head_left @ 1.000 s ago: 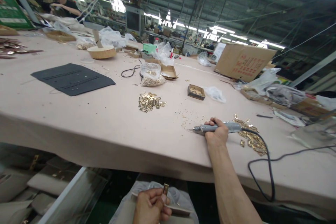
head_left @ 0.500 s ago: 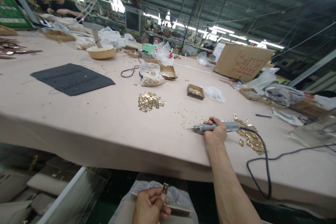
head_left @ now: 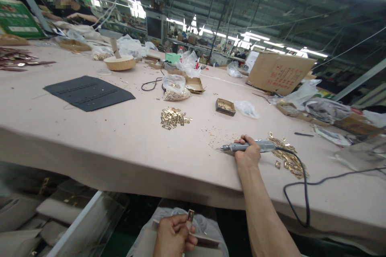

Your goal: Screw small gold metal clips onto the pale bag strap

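Observation:
My right hand is wrapped round a grey electric screwdriver, lying level at the table's near side with its bit pointing left. A black cord runs from its rear end. Low in the view, below the table edge, my left hand pinches a small gold metal plate between thumb and fingers. Under that hand lies a beige panel-like piece, partly covered by the fingers, on a pale plastic sheet. Gold fittings lie in a pile behind the screwdriver, and tiny screws are scattered to its left.
Gold rectangular frames are heaped mid-table. Beyond them stand a bag of small parts and a small box. A black sheet lies left. A carton stands back right; beige bags fill a bin lower left.
The view has shifted slightly, so the table things appear a little further right and lower. Both hands keep their hold on the screwdriver and the gold plate.

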`<state>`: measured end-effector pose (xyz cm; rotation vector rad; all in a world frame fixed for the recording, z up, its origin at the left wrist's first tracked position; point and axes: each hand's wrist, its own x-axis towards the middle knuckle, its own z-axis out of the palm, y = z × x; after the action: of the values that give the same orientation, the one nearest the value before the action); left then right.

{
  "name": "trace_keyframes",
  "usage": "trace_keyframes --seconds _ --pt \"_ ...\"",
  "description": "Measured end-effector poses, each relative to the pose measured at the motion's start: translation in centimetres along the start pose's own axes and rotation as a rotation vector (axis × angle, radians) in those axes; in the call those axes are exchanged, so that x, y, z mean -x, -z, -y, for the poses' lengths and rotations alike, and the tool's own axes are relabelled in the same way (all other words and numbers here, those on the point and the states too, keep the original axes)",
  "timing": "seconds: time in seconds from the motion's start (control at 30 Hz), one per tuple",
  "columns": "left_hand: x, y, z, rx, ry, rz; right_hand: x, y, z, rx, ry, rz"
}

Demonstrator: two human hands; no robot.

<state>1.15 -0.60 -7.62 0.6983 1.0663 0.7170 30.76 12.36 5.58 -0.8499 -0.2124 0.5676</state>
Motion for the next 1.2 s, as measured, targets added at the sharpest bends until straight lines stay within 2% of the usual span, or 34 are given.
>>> trace_keyframes --seconds 0.17,0.3,0.37,0.47,0.63,0.8,1.2 --pt "-0.3 0.1 0.0 0.003 0.02 0.006 2.7 -0.2 2.8 -0.097 -0.009 -0.029" --pt "0.8 -0.3 -1.5 -0.045 0.038 0.036 8.0 0.7 5.7 -0.122 0.022 0.052" --pt "1.3 -0.5 -2.1 -0.053 0.059 0.048 11.1 1.3 6.4 -0.084 0.06 0.081" --pt "1.6 -0.7 -2.3 -0.041 0.084 0.069 15.8 2.4 5.7 0.017 0.103 0.1" --pt "1.9 -0.9 -2.3 0.012 0.133 0.048 21.5 4.4 1.8 0.198 0.154 0.18" --pt "1.8 -1.0 -2.4 0.023 0.14 0.044 23.6 5.7 -0.9 0.265 0.21 0.292" --pt "1.9 -0.7 -2.1 -0.011 0.097 0.072 24.7 5.9 -2.0 0.293 0.181 0.378"
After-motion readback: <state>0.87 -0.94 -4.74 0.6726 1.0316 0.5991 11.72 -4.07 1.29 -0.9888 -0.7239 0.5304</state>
